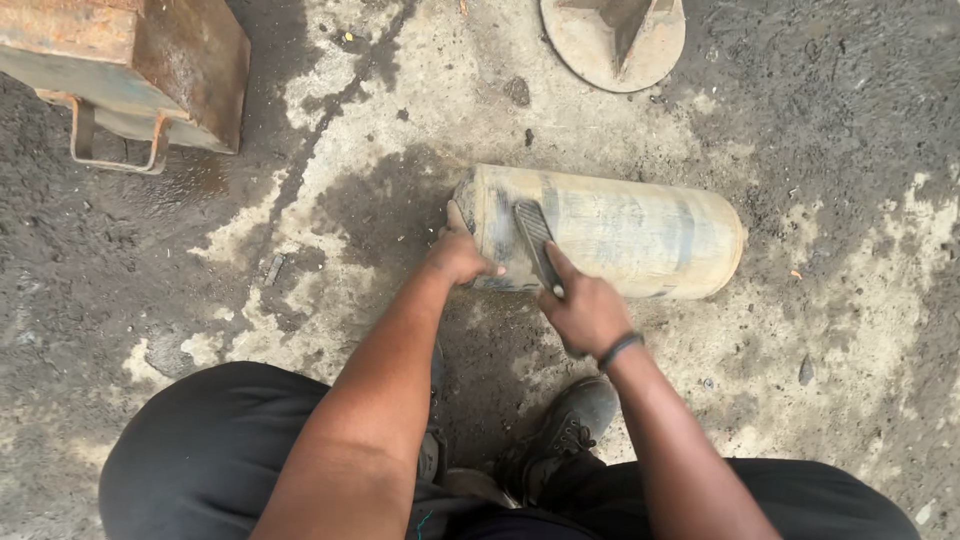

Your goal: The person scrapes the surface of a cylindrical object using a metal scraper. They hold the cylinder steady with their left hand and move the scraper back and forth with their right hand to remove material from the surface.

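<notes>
Outdoors, on stained, oil-darkened concrete ground [830,330], crouched over a pale yellowish metal cylinder [640,235] lying on its side, rounded far end pointing right, near end toward the knees. Left hand [458,255] cupped over the cylinder's left end, fingers curled round the rim, bracing it. Right hand [585,312] closed in a firm grip on the handle of a flat file [536,243], blade laid across the left part of the cylinder's top, touching the shell; dark wristband [620,349] on that wrist. Judging by the surface, work only partly along: dark grey, scuffed bands showing near the left end and under the blade, while the middle and right stretch remain mostly pale with faint streaks, apparently untouched. Underside and far face hidden, so state there impossible to tell. Room for movement: open ground to the right of the cylinder and beyond its far end, well apart from anything else; round metal disc [612,40] with a raised fin up at the top edge, clear of the cylinder; rusty metal box [150,70] with a wire handle at upper left, well apart. Tightest on the near side, where black work shoes [570,425] and dark trousers [210,450] sit just below the cylinder, leaving little space between body and workpiece. Nothing wedged against the cylinder to stop rolling other than the bracing hand.
</notes>
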